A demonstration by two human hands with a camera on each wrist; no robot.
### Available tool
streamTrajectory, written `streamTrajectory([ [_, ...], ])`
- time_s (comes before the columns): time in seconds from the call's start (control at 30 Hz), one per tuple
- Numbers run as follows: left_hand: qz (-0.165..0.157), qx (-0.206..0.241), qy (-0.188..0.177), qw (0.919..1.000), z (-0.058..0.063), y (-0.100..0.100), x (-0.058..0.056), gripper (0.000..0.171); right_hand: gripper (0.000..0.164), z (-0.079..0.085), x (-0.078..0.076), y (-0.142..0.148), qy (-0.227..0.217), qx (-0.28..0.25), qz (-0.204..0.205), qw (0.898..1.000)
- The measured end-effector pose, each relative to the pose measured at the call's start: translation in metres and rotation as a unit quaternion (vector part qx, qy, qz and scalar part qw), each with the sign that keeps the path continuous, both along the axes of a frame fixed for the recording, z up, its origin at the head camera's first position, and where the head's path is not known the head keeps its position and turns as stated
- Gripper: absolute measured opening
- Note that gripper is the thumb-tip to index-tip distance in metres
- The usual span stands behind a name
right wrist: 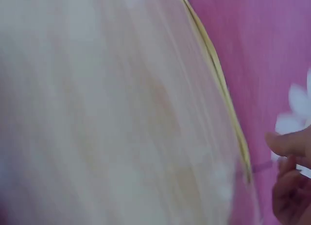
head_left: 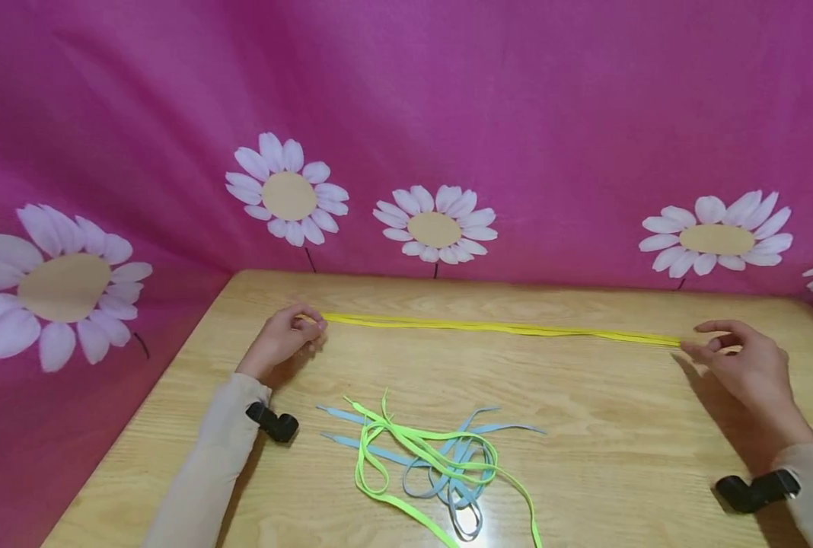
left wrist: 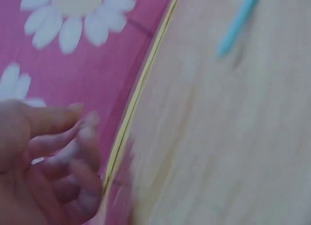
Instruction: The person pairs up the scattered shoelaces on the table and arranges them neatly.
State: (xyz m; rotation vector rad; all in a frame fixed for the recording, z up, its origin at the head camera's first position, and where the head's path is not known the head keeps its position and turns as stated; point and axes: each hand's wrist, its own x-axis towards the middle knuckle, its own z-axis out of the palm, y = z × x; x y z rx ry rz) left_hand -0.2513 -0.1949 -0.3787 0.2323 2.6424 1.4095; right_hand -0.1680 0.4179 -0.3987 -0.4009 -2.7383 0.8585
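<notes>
A yellow shoelace [head_left: 475, 326], doubled and drawn out nearly straight, runs across the far part of the table. At its left end is my left hand [head_left: 285, 335], fingers curled with the tips right at the lace. In the left wrist view the lace [left wrist: 141, 84] passes beside that hand [left wrist: 63, 162], not between thumb and index finger; I cannot tell whether the other fingers hold it. By the right end, my right hand [head_left: 749, 365] has thumb and index finger apart. The right wrist view shows a gap between this hand [right wrist: 291, 162] and the lace [right wrist: 221, 79].
Nearer the front, a neon green shoelace [head_left: 416, 438] lies tangled over a light blue one [head_left: 372, 447] on the wooden table [head_left: 605, 457]. A pink cloth [head_left: 543, 114] with white daisies hangs behind the table and along its left side.
</notes>
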Motion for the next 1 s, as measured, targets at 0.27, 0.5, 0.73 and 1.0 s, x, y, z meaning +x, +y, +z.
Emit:
streamTrajectory([
  [0.27, -0.189, -0.073, 0.016, 0.9791, 0.002, 0.027, 0.027, 0.008, 0.024, 0.012, 0.008, -0.056, 0.03, 0.005, 0.133, 0.991],
  [0.5, -0.274, -0.18, 0.083, 0.9412, 0.012, 0.046, 0.055, 0.015, 0.013, 0.017, 0.022, -0.1, 0.04, 0.029, 0.224, 0.973],
  [0.73, -0.327, -0.189, 0.183, 0.9075, 0.025, 0.08, 0.082, 0.009, 0.015, 0.02, 0.047, -0.163, 0.071, 0.001, 0.406, 0.911],
  [1.0, -0.36, -0.212, 0.161, 0.8942, 0.021, 0.095, 0.097, 0.005, 0.005, 0.014, 0.071, -0.203, -0.012, -0.077, 0.517, 0.852],
])
